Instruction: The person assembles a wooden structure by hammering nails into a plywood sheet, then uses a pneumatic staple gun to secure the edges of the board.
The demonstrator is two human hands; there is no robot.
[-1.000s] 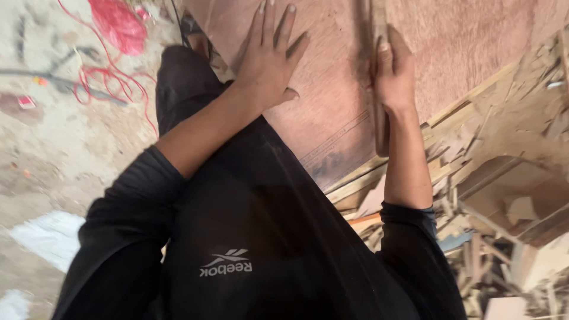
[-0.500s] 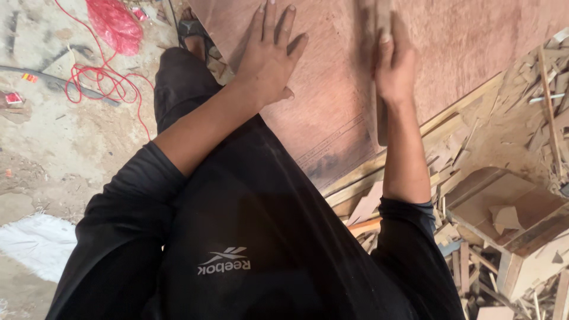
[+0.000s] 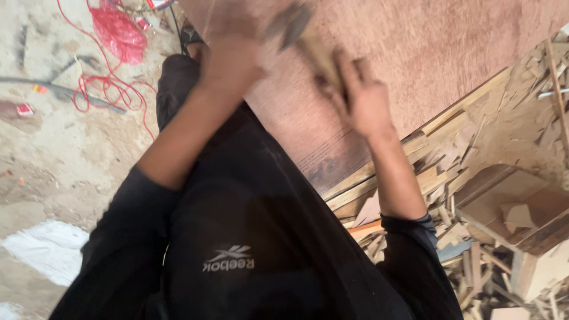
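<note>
Left of the plywood sheet (image 3: 427,53), a red cord (image 3: 112,89) lies tangled on the dusty floor (image 3: 41,160). The left hand (image 3: 231,65) is over the sheet's near edge, too blurred to tell how its fingers are set. To its right, the right hand (image 3: 364,104) pinches a wood strip (image 3: 314,47) between its fingers above the sheet, and wood scraps (image 3: 474,195) are heaped past the sheet's right edge.

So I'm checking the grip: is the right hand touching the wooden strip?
Touching. The head view, though blurred, shows the right hand with its fingers wrapped around the wooden strip above the plywood sheet.
</note>
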